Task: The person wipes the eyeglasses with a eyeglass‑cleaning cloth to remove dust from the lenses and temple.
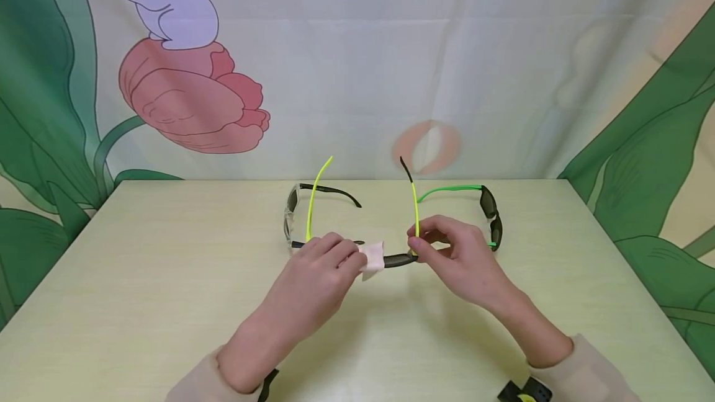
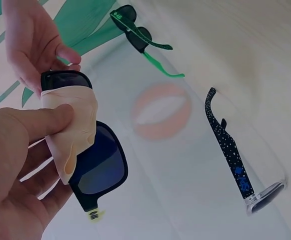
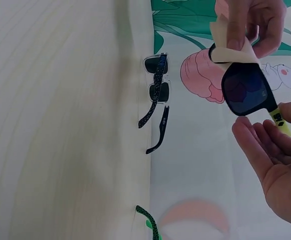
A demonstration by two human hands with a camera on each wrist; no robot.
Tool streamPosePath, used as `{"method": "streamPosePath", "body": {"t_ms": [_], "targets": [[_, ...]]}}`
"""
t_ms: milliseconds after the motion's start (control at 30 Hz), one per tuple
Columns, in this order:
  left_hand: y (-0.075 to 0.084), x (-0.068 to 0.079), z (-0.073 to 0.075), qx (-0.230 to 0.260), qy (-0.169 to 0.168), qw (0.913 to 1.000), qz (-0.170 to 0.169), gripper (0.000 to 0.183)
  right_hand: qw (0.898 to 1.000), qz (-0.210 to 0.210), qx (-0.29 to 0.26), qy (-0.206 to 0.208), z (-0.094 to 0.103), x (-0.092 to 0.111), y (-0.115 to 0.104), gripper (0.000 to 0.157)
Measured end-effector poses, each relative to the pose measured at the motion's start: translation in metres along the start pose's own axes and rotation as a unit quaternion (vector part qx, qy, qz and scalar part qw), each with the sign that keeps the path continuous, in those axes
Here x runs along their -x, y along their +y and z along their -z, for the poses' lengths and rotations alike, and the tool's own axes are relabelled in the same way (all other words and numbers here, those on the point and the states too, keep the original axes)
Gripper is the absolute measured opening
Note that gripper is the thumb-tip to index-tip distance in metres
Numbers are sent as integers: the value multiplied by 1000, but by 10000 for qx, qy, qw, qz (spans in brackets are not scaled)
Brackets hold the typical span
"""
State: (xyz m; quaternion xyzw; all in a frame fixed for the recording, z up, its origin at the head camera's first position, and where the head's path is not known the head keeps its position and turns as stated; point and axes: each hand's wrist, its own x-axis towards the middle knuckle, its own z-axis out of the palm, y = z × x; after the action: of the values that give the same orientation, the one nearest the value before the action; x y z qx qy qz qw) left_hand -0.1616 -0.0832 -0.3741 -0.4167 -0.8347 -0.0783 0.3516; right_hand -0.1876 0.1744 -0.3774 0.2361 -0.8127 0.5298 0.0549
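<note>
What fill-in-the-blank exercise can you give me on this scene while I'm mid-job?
The left grip holds a pale ____ against the held sunglasses.
The right grip pinches their bright ____ temple arm.
In the head view, the clear-framed sunglasses rest to the ____ of the green-armed sunglasses.

Missing words: cloth; yellow; left.

Lettering: nothing I can read from here; marks only.
Item 1: yellow-armed sunglasses [image 3: 245,90], black printed mark [image 3: 278,118] on one arm near the hinge, illegible.
Item 2: clear-framed sunglasses [image 2: 230,152], blue mark [image 2: 240,178] on the speckled arm, illegible.
Item 3: green-and-black sunglasses [image 2: 141,41], small green mark [image 2: 117,16] near the hinge, illegible.
</note>
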Motion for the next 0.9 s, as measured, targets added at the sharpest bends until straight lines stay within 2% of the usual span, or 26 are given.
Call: {"method": "streamPosePath", "body": {"t_ms": [467, 667, 900], "targets": [[-1, 2, -2, -252, -203, 9995, 18, 14, 9999, -58, -84, -64, -3, 0, -3, 9], [-1, 3, -6, -272, -239, 9993, 117, 14, 9996, -258, -82, -37, -4, 0, -5, 11], [-1, 5, -11, -408, -252, 9987, 146, 17, 9991, -340, 84, -253, -2, 1, -7, 7]]}}
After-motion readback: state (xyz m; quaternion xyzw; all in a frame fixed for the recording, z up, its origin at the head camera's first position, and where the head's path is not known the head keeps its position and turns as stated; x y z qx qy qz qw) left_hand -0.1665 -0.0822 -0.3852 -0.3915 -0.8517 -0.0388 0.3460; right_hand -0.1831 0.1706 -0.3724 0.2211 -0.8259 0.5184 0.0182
